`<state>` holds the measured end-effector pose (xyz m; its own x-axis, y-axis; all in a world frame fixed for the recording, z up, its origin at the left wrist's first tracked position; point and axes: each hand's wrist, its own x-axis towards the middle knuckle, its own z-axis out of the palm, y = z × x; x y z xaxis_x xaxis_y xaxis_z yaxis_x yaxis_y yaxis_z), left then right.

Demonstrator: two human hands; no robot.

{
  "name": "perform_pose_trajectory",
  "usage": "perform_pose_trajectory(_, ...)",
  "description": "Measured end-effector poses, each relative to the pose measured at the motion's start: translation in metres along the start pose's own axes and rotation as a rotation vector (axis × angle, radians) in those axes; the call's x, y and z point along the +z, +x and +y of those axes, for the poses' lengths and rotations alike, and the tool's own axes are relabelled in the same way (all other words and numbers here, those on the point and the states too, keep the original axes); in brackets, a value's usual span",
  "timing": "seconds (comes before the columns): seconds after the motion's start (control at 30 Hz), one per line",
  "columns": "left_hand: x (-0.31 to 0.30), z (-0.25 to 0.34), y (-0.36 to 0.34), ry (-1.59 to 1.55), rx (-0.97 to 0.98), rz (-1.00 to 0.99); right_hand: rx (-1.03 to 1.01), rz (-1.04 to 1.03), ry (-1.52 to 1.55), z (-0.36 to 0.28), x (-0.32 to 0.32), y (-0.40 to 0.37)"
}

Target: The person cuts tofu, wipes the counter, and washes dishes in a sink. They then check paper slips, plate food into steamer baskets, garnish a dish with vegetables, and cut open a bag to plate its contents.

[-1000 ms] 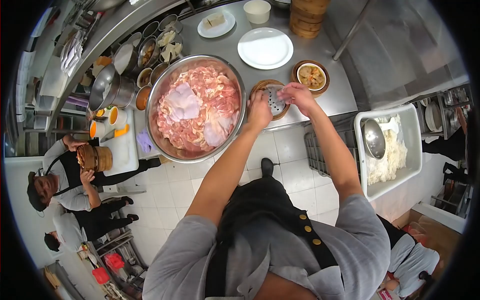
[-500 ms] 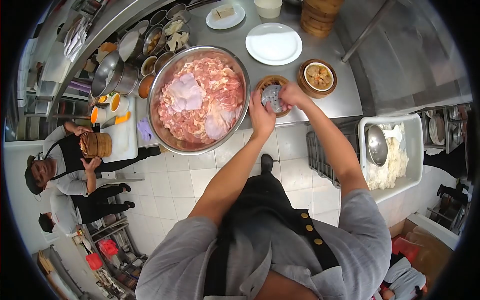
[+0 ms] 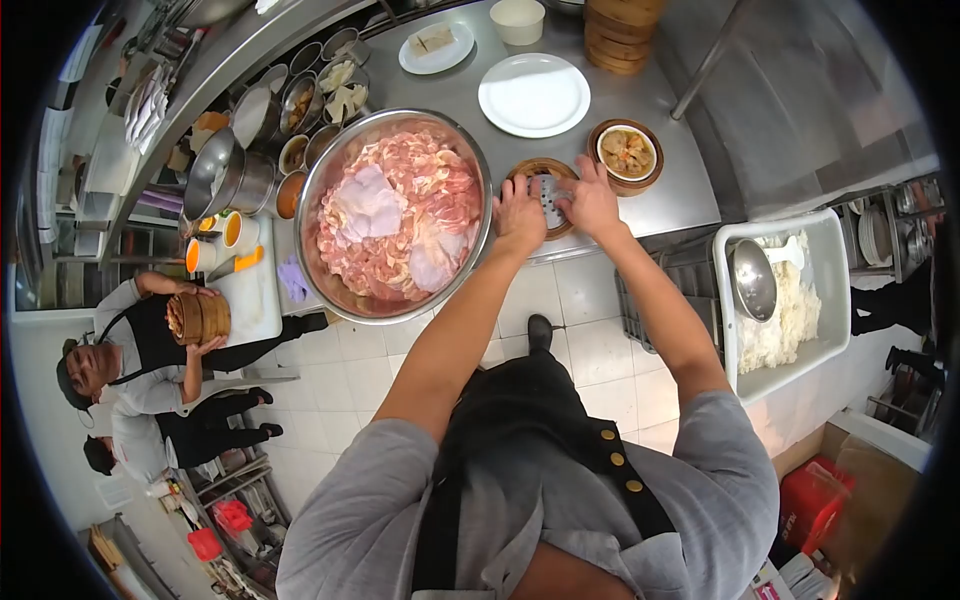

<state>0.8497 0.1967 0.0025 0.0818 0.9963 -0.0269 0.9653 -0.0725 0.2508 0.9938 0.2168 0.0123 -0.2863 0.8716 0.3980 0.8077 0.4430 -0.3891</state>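
Perforated liner (image 3: 546, 197) now inside bamboo steamer (image 3: 541, 165)

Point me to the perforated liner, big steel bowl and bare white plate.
Perforated liner (image 3: 547, 197): head view, on its holed surface.
Big steel bowl (image 3: 385, 312): head view, on its near wall.
Bare white plate (image 3: 534, 95): head view, on its middle.

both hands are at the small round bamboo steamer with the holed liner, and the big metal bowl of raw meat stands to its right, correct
The side is wrong: the head view shows the big metal bowl of raw meat to the left of the small round bamboo steamer, not the right.
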Motion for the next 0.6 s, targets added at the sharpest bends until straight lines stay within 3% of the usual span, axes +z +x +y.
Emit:
perform_pose_trajectory(0.07,-0.003,0.003,0.002,0.016,-0.020,-0.029,0.185,-0.175,0.041,0.008,0.009,-0.006)
perform_pose_trajectory(0.17,-0.005,0.005,-0.004,0.010,-0.059,-0.020,0.168,-0.032,0.093,0.004,0.010,-0.009)
perform_pose_trajectory(0.2,-0.013,0.009,-0.015,-0.081,0.002,0.094,0.166,-0.026,0.092,0.005,0.006,-0.010)
perform_pose_trajectory(0.27,-0.014,0.013,-0.051,-0.306,0.057,0.268,0.385,0.196,0.303,0.009,-0.009,-0.016)
perform_pose_trajectory(0.33,0.001,0.013,-0.074,-0.444,0.064,0.342,0.733,0.312,0.603,0.031,-0.013,-0.032)
perform_pose_trajectory(0.37,0.015,0.013,-0.078,-0.700,-0.211,0.328,0.846,0.245,0.550,0.043,-0.016,-0.040)
perform_pose_trajectory(0.4,0.029,0.010,-0.080,-0.949,-0.493,0.301,0.774,0.397,0.381,0.054,-0.002,-0.046)
perform_pose_trajectory(0.43,0.041,0.005,-0.073,-0.956,-0.483,0.306,0.692,0.549,0.208,0.069,0.012,-0.047)
perform_pose_trajectory(0.47,0.052,0.001,-0.059,-1.025,-0.556,0.297,0.682,0.562,0.203,0.086,0.017,-0.038)
perform_pose_trajectory(0.53,0.039,0.005,-0.048,-1.095,-0.622,0.291,0.980,0.631,0.191,0.112,0.017,-0.017)
perform_pose_trajectory(0.57,0.021,0.012,-0.045,-1.167,-0.652,0.205,0.975,0.644,0.195,0.119,0.012,-0.015)
perform_pose_trajectory(0.6,0.007,0.017,-0.039,-1.237,-0.678,0.118,1.101,0.512,0.464,0.122,0.001,-0.011)
